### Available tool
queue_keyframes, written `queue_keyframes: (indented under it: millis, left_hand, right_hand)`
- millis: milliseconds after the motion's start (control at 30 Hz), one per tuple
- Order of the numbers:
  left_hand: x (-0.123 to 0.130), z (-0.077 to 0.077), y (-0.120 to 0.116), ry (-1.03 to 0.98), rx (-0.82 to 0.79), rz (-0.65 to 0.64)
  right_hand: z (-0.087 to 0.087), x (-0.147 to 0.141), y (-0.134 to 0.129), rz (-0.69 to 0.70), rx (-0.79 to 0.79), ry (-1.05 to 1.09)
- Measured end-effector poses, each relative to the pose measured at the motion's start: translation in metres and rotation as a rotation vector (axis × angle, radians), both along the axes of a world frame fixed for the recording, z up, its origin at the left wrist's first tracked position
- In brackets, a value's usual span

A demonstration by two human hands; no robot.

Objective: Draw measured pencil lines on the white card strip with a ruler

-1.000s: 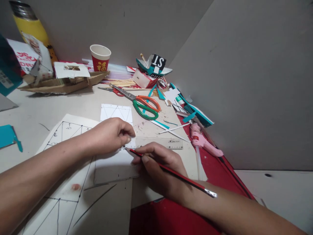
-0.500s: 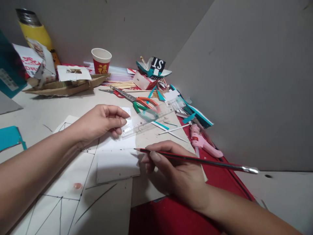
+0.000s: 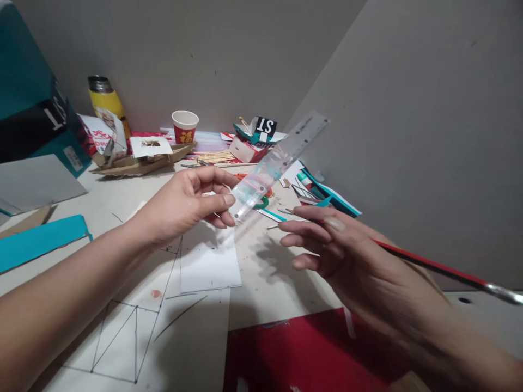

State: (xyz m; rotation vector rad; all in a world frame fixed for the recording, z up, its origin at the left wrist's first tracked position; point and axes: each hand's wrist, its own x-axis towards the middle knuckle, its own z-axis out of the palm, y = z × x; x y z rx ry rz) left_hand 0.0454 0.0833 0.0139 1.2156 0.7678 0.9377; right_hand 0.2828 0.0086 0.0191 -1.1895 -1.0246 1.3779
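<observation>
Pinched between the thumb and fingers of my left hand (image 3: pixel 196 201) is the lower end of a clear plastic ruler (image 3: pixel 281 166), raised and slanting up to the right. My right hand (image 3: pixel 347 250) is at the right with its fingers partly spread, and a red and black pencil (image 3: pixel 441 268) rests in it, its eraser end pointing right. Below my left hand lies a small white paper (image 3: pixel 210 267), on a larger sheet with ruled black lines (image 3: pixel 122 337). Behind the ruler, scissors (image 3: pixel 261 202) with green and orange handles are partly hidden.
At the back stand a yellow bottle (image 3: pixel 107 103), a red paper cup (image 3: pixel 185 128) and a cardboard boat (image 3: pixel 143 163). A teal box (image 3: pixel 32 92) is at the left, near a blue card piece (image 3: pixel 44 242). Grey walls rise behind. Red cloth (image 3: pixel 294 354) shows in front.
The ruler has been lifted and tilted more steeply in my left hand. My right hand has moved right and up, its fingers spreading and the pencil tip swinging back. The view has shifted.
</observation>
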Motion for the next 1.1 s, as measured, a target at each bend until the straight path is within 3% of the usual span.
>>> queue_keyframes:
  millis: [167, 333, 467, 600, 733, 933, 1100]
  left_hand:
    - [0.018, 0.011, -0.027, 0.029, -0.016, -0.065]
    - [0.027, 0.011, -0.048, 0.2, -0.048, -0.239]
    - [0.021, 0.02, -0.049, 0.266, 0.015, -0.312]
    - [0.011, 0.037, -0.036, 0.211, 0.161, -0.111]
    - [0.005, 0.046, -0.025, 0.164, 0.219, 0.124]
    - [-0.001, 0.039, -0.024, 0.119, 0.125, 0.227]
    - [-0.013, 0.033, -0.024, 0.202, 0.0, 0.271]
  right_hand:
    - [0.009, 0.007, 0.001, -0.105, -0.069, -0.046]
    - [0.009, -0.002, 0.004, -0.075, 0.043, -0.066]
    - [0.013, 0.0, 0.01, -0.054, 0.133, -0.065]
    - [0.016, 0.009, 0.018, -0.041, 0.213, -0.128]
    - [0.012, 0.009, 0.019, 0.071, 0.289, -0.313]
    - [0.006, -0.005, 0.015, 0.252, 0.282, -0.502]
    - [-0.001, -0.01, 0.016, 0.354, 0.249, -0.472]
